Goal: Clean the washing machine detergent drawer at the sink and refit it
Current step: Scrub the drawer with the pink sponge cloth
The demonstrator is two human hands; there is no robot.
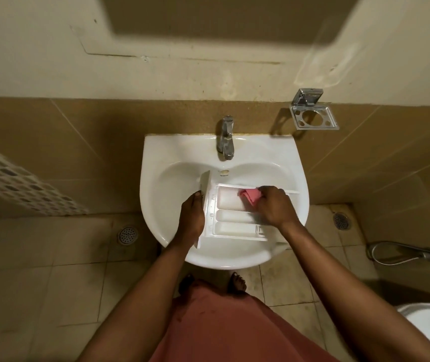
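Detergent drawer (234, 218), stiff light plastic and likely slick when wet, sits in the sink (156, 158) basin, steadied at its broad front panel (204, 194) by the gripping left hand (191, 218) while the right hand (274, 205), fingers curled, presses a bunched pink cloth (248, 195) into its far compartment.

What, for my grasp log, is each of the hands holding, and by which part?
Left hand grips the detergent drawer by its front panel; right hand holds a bunched pink cloth by one end, inside the drawer.

Nothing is showing clearly enough to read; small marks on the drawer's (234, 217) left rim are blurring beyond recognition.
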